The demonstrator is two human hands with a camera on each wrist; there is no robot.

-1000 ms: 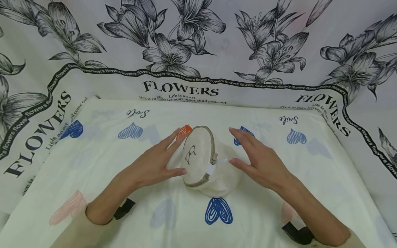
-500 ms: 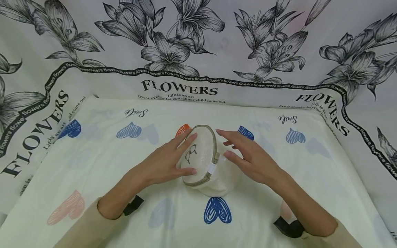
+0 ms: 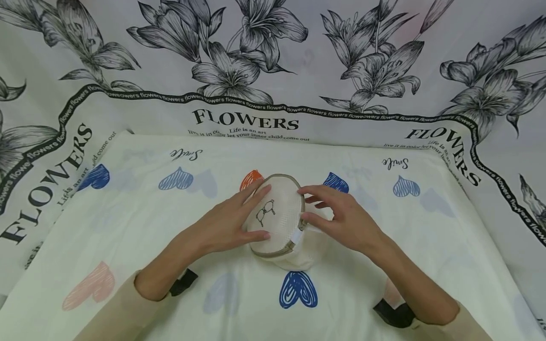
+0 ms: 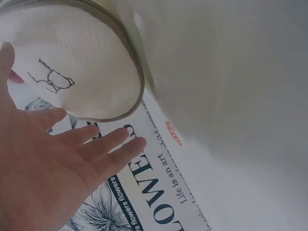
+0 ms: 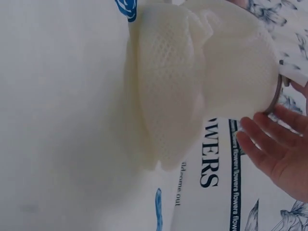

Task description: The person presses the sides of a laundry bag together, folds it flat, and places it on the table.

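Observation:
A white mesh zip bag point(image 3: 279, 215), printed with a pair of glasses on its oval lid, stands puffed up on the cloth. A beige-grey zipper runs round the lid, with a white tab point(image 3: 295, 237) near its slider. My left hand point(image 3: 223, 220) lies along the lid's left side, fingers extended and thumb low on its front. In the left wrist view its fingers spread beside the lid. My right hand point(image 3: 347, 215) touches the zipper edge on the right with thumb and fingertips, which stand apart. The right wrist view shows the mesh body point(image 5: 178, 86) and fingertips at the rim.
A white cloth point(image 3: 158, 246) with printed hearts covers the work surface. Behind it hangs a sheet point(image 3: 311, 85) with black flower prints and lettering. Dark bands point(image 3: 394, 315) show at both wrists.
My left hand has moved right onto the lid. My right hand has come in from the right to the zipper edge, its fingers bending. The lid has shifted slightly to the right.

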